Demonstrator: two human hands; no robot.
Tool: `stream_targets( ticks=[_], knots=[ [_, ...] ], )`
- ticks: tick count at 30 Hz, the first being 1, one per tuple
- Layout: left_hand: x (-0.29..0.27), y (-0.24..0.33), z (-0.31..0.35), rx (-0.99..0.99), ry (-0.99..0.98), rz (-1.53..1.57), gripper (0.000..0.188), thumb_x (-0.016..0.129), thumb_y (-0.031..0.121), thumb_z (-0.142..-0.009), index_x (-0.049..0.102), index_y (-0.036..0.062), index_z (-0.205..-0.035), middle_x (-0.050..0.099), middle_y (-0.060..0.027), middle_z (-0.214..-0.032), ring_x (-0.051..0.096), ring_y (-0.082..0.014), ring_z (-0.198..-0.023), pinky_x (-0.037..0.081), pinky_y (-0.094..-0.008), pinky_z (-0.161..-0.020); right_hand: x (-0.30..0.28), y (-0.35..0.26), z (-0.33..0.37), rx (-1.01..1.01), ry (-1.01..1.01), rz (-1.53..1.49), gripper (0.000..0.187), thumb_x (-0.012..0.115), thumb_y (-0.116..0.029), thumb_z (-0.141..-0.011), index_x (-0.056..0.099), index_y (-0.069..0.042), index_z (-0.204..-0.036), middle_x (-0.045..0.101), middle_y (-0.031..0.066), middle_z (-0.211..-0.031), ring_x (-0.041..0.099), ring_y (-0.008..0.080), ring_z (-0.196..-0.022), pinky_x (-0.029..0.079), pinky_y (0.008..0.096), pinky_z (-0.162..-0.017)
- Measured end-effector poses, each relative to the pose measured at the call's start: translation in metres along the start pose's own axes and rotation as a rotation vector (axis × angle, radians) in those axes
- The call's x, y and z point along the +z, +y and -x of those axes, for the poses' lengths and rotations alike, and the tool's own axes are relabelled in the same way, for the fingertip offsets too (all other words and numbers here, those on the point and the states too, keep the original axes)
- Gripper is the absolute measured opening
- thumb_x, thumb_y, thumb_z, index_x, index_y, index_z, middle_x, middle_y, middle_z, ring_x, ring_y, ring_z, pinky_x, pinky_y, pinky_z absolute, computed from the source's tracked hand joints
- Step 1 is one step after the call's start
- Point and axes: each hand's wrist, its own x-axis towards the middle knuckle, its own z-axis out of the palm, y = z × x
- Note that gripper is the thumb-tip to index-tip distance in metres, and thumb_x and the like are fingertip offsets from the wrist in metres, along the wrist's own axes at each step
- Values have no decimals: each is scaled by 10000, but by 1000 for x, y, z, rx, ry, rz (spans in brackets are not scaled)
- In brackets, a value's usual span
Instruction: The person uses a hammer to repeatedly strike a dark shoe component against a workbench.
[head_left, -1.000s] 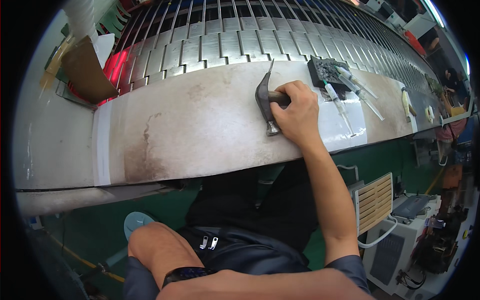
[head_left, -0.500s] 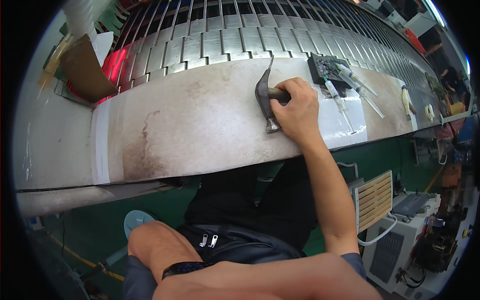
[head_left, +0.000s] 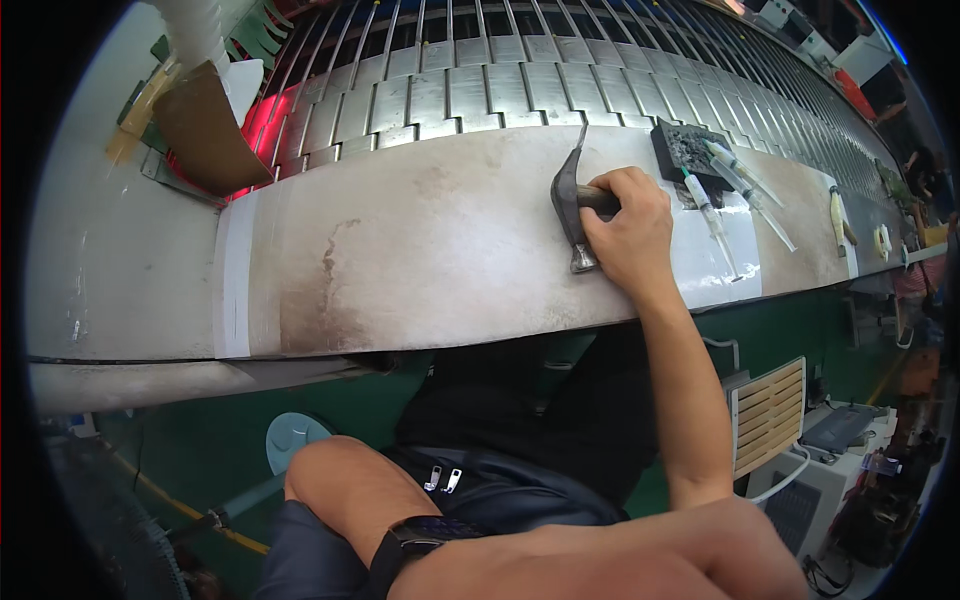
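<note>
Green flooring (head_left: 790,325) shows below a long, pale, brown-stained desk (head_left: 430,230). Nearest the camera, the left hand (head_left: 600,565) appears large and blurred at the lower edge, beyond a black wristwatch (head_left: 430,533); its fingers are hidden, so its grip cannot be determined.

On the desk ahead, the right hand (head_left: 635,225) keeps a narrow, closed grip around the handle of a dark steel, wooden-handled hammer (head_left: 570,203). Compared with half a second ago, the whole scene sits further right in view, while hammer and right hand keep their place relative to the desk. Assessment: the camera has turned, and the hold on the hammer is unaffected.

The hammer's head lies at the left end of its handle. The handle's long axis runs left to right into the palm; the head's runs across the desk, slender pointed end away from the wearer, shiny round face toward the wearer.

Further right, clear plastic syringes (head_left: 712,222) lean on a black rectangular block (head_left: 682,150). Beyond the desk extend silver metal slats (head_left: 505,88).
</note>
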Motion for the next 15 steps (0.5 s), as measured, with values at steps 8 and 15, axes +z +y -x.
stream_targets(
  ticks=[8,15],
  knots=[
    [2,1,-2,39,9,-13,535,509,434,-1184,618,-66,-1342,670,-164,-1199,707,-249,-1013,568,-359,-893,0,1,1,-8,-1,-1,195,803,-159,-834,784,-58,-1000,730,110,-1036,684,351,-1051,479,486,-980],
    [5,6,-6,98,20,-48,444,556,373,-1157,660,-47,-1255,682,-156,-1117,706,-264,-948,565,-366,-834,0,1,-1,-9,-2,-17,199,806,-161,-834,784,-57,-1002,730,117,-1035,683,359,-1057,483,488,-974]
  ],
)
